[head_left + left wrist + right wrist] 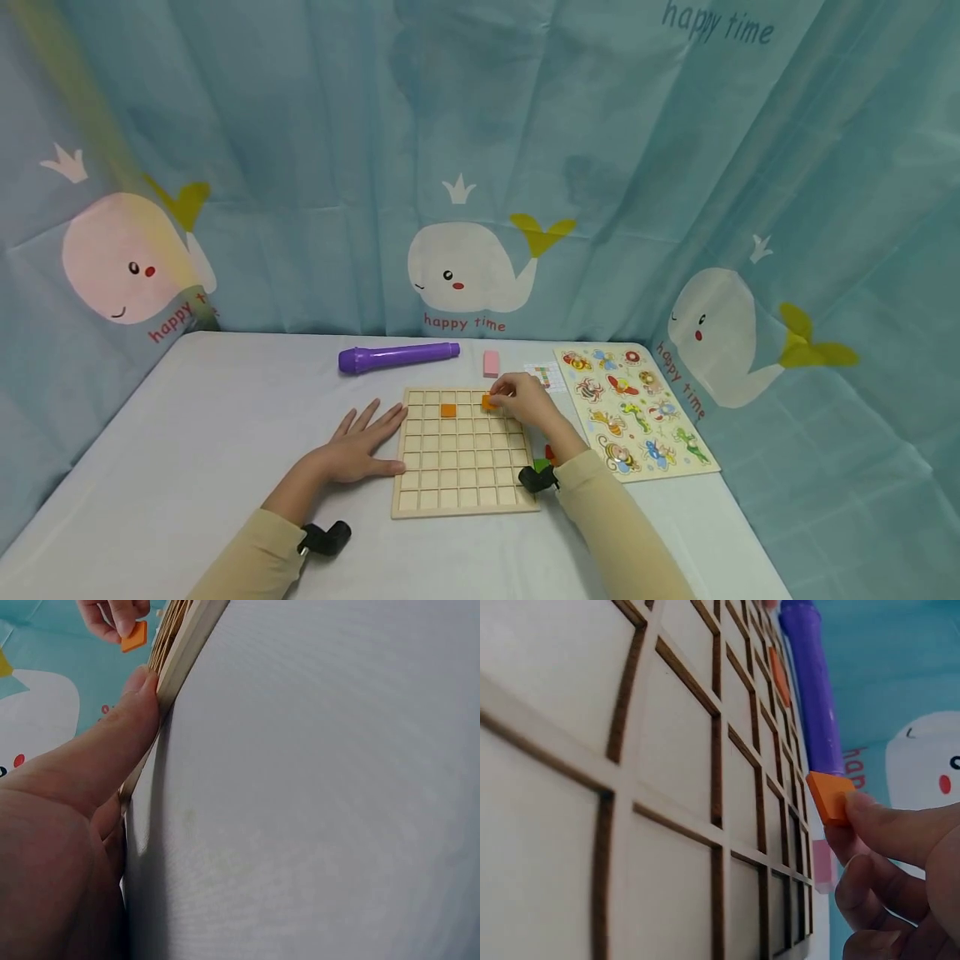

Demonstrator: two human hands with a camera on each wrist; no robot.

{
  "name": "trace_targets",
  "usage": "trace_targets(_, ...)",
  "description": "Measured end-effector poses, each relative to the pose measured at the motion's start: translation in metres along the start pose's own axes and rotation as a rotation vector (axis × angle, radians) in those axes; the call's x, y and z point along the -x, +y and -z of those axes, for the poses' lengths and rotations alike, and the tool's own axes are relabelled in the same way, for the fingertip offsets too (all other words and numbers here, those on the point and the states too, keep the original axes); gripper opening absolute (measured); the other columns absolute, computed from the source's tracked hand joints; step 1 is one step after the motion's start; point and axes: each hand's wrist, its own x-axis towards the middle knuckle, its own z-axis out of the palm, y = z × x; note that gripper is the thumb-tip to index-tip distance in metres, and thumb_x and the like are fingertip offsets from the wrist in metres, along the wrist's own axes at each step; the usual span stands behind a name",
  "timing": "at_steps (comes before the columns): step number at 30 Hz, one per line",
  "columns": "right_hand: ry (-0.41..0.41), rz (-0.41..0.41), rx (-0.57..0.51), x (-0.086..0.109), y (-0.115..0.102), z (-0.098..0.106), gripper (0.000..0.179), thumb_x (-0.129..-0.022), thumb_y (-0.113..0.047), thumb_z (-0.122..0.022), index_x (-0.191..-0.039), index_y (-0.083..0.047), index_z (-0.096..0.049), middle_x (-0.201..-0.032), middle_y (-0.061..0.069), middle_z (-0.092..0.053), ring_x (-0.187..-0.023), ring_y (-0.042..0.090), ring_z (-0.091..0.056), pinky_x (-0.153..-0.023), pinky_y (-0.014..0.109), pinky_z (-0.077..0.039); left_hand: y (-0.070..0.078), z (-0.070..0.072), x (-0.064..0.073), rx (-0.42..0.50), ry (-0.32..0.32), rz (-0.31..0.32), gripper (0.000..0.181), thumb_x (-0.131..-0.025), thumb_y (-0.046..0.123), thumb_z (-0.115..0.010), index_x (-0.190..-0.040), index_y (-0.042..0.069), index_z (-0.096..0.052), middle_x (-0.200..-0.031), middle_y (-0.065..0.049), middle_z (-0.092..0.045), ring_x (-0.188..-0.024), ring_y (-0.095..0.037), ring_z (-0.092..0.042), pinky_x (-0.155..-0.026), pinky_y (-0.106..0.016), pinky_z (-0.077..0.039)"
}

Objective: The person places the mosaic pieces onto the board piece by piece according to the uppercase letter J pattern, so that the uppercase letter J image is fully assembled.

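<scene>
A wooden grid board (pixel 457 480) lies on the white table. My right hand (pixel 525 402) pinches an orange square tile (pixel 827 798) between thumb and fingertips over the board's far right part. In the right wrist view that tile is tilted and held clear of the grid. A second orange tile (pixel 448 411) sits in a cell near the far edge. My left hand (pixel 358 448) has its fingers spread along the board's left edge; the left wrist view shows its thumb (pixel 127 731) against the board's side.
Beyond the board lie a purple toy microphone (pixel 397 357), a pink block (pixel 491 364) and a small patterned card (pixel 553 377). An insect puzzle board (pixel 592 408) is at the right. Green (pixel 541 464) and red (pixel 550 454) pieces lie partly hidden by my right wrist. A curtain (pixel 330 267) hangs behind.
</scene>
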Motion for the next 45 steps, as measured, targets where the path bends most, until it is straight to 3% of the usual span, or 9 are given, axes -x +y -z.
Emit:
trace_targets(10, -0.047, -0.001, 0.014, -0.006, -0.001, -0.014, 0.007, -0.097, -0.026, -0.07, -0.092, -0.021, -0.073, -0.088, -0.004, -0.068, -0.077, 0.013, -0.06, -0.069, 0.031, -0.052, -0.002, -0.003, 0.001, -0.012, -0.002, 0.007, 0.101, -0.087, 0.066, -0.064, -0.163, 0.02, -0.016, -0.171, -0.005, -0.013, -0.156, -0.04, 0.008, -0.121, -0.063, 0.011)
trace_targets(26, -0.079, 0.029, 0.057, -0.006, -0.006, -0.016, 0.006, -0.094, -0.023, -0.074, -0.092, -0.017, -0.075, -0.088, -0.006, -0.07, -0.076, 0.01, -0.06, -0.07, 0.03, -0.052, -0.003, -0.003, -0.001, -0.022, 0.007, 0.006, 0.102, -0.086, 0.069, -0.064, -0.164, 0.022, -0.016, -0.171, -0.003, -0.013, -0.156, -0.039, 0.008, -0.122, -0.062, 0.012)
trace_targets(36, -0.036, -0.027, 0.031, 0.007, -0.008, -0.001, 0.008, -0.097, -0.029, -0.071, -0.096, -0.021, -0.074, -0.093, -0.005, -0.069, -0.078, 0.014, -0.061, -0.067, 0.032, -0.053, -0.001, -0.002, -0.001, -0.018, -0.002, -0.003, 0.103, -0.087, 0.068, -0.064, -0.164, 0.021, -0.015, -0.171, -0.005, -0.012, -0.156, -0.04, 0.009, -0.121, -0.063, 0.012)
trace_targets(45, 0.03, 0.003, -0.006, 0.022, -0.011, 0.017, 0.009, -0.097, -0.031, -0.07, -0.099, -0.024, -0.075, -0.095, -0.007, -0.071, -0.079, 0.012, -0.061, -0.071, 0.031, -0.054, -0.003, -0.001, -0.001, -0.019, 0.012, -0.004, 0.103, -0.086, 0.069, -0.063, -0.164, 0.021, -0.016, -0.171, -0.005, -0.013, -0.156, -0.04, 0.008, -0.122, -0.063, 0.011)
